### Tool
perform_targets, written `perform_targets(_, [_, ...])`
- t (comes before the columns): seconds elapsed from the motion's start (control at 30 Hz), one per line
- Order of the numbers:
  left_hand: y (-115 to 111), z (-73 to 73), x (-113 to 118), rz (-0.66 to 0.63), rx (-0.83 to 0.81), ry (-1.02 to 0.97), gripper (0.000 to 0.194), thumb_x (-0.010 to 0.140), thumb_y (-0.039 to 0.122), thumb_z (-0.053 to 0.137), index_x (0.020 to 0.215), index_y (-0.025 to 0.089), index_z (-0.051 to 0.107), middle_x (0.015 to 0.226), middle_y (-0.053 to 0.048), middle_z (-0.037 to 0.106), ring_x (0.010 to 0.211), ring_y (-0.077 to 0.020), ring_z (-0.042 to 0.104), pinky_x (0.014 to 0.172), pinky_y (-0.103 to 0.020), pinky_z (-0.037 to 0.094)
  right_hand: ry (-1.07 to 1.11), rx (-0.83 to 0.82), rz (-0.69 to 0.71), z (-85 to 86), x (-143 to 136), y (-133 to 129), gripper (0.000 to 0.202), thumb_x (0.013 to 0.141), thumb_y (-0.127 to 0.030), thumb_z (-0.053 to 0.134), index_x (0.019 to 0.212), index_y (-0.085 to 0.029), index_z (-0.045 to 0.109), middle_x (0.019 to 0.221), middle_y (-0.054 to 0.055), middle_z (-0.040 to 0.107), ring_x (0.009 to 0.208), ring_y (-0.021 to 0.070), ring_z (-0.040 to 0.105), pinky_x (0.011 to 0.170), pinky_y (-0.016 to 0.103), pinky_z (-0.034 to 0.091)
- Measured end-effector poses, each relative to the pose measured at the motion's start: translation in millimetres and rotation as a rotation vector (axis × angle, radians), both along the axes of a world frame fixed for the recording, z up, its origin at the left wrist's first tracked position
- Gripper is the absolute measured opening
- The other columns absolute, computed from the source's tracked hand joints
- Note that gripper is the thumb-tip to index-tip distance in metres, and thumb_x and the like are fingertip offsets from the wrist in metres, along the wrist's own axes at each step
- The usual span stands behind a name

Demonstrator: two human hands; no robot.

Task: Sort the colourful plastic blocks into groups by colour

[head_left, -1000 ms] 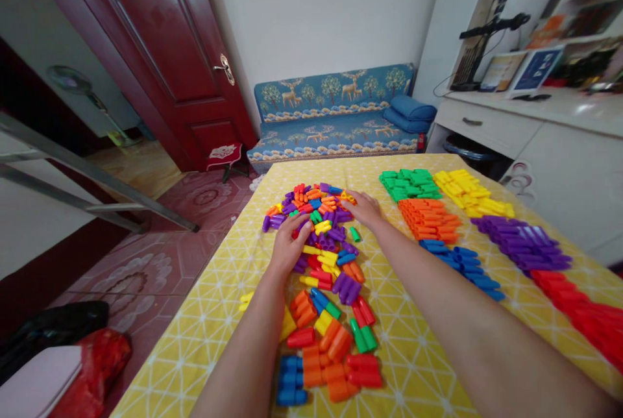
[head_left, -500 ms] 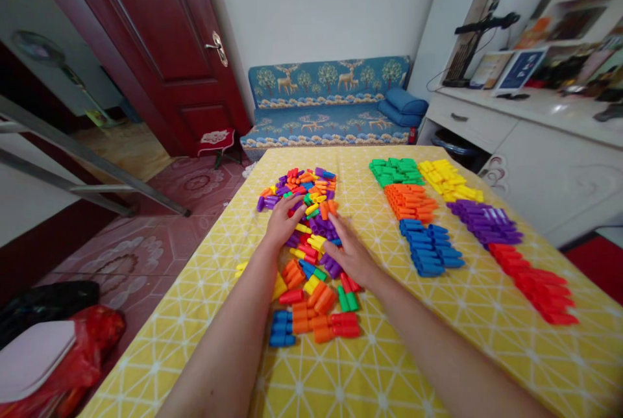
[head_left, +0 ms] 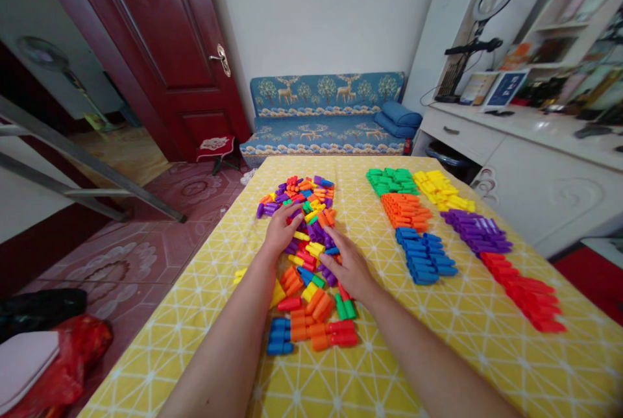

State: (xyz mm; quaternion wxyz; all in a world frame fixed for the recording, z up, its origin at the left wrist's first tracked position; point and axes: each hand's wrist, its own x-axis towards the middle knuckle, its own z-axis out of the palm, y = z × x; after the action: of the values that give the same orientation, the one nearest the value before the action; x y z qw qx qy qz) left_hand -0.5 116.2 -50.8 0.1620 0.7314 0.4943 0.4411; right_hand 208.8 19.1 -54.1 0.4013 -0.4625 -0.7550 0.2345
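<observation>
A mixed heap of bullet-shaped plastic building pieces [head_left: 302, 262] in several colours runs down the middle of the table. On the heap's left side lies my left hand [head_left: 282, 228], fingers stretched over purple and red pieces and nothing gripped. My right hand [head_left: 351, 269] rests along the right edge with thumb and fingers apart, nearest to the purple pieces [head_left: 318, 231] and a blue one. At the near end of the heap are blue pieces [head_left: 280, 336], orange pieces [head_left: 318, 337] and red pieces [head_left: 343, 333], side by side.
On the table's right lie single-colour groups: green [head_left: 390, 181], yellow [head_left: 442, 191], orange [head_left: 405, 210], blue [head_left: 426, 256], purple [head_left: 477, 231] and red [head_left: 523, 291]. A patterned yellow cloth [head_left: 195, 314] covers the table. Beyond it stands a blue sofa [head_left: 316, 126]; a white cabinet [head_left: 545, 171] is at right.
The whole view has shifted slightly, so the scene sits a little lower. Both hands stay at the heap, with only slight finger movement on the right.
</observation>
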Motion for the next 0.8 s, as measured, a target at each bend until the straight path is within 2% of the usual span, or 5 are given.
perform_targets(0.6, [0.5,-0.5,-0.1,0.014,-0.011,0.017,0.035,0.088,0.034,0.056,0.119,0.021,0.066,0.127,-0.01,0.063,0.122,-0.0272,0.055,0.108,-0.05,0.039,0.004,-0.026,-0.044,-3.5,0.6,1.3,0.054,0.088,-0.041,0.056,0.141,-0.033,0.046,0.146,0.005,0.045,0.136,0.0251,0.041,0.111,0.048,0.035])
perform_targets(0.8, [-1.6,1.0,0.5,0.027,-0.027,0.018,0.033,0.088,0.033,0.057,0.118,0.023,0.067,0.127,-0.009,0.063,0.122,-0.027,0.055,0.107,-0.049,0.04,0.004,-0.046,-0.067,-4.1,-0.3,2.4,0.052,0.085,-0.039,0.058,0.137,-0.03,0.052,0.144,0.007,0.047,0.134,0.026,0.042,0.111,0.049,0.035])
